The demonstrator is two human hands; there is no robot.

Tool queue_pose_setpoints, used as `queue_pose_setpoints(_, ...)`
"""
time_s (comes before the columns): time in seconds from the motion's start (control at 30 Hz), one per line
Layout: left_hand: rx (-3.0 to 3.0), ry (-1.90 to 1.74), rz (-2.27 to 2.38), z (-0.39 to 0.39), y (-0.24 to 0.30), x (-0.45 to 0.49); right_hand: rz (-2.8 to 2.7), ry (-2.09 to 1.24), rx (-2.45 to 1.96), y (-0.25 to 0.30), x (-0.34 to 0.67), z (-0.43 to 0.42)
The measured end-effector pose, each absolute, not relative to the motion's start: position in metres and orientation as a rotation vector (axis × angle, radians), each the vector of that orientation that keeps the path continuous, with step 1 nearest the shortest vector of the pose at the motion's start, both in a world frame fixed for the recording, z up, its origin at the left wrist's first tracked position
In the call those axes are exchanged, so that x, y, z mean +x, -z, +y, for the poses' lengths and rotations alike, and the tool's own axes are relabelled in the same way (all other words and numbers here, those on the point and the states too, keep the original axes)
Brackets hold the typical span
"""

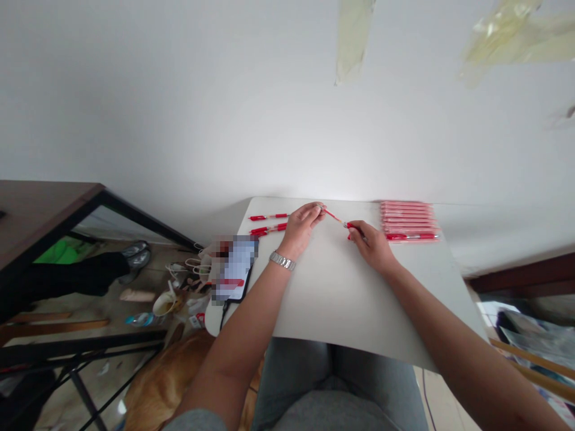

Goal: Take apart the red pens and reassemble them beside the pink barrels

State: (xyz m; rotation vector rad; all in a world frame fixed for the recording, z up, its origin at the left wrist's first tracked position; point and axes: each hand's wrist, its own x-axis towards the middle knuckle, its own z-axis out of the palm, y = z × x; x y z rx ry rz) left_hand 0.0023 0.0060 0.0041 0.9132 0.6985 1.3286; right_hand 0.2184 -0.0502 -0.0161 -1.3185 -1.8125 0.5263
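Note:
Above the white table, a thin red pen refill (pixel 333 215) spans the gap between my two hands at a slant. My left hand (pixel 305 222), with a metal watch on the wrist, pinches its upper left end; the fingertips cover that end. In my right hand (pixel 369 244) are closed fingers around a red pen barrel (pixel 347 225), mostly hidden, which meets the refill's lower right end. Several red pens (pixel 268 229) lie beside my left hand. Right of my right hand is a row of pink, stick-like pieces (pixel 406 216), with a red pen (pixel 413 237) along its near edge.
A phone (pixel 238 269) with a cable rests at the table's left edge. The white wall (pixel 287 120) borders the far side. A dark-framed desk (pixel 49 209) stands left. On the floor are a tan dog (pixel 171 377), a bottle (pixel 140 319) and a cup (pixel 164 303).

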Motion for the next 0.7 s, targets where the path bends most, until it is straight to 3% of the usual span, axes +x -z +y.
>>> queue_pose_setpoints(0.7,0.813,-1.389,0.684,0.0053,-0.0114,0.0009,-1.784,-0.531,-1.319,0.0156,0.2159,-0.0495)
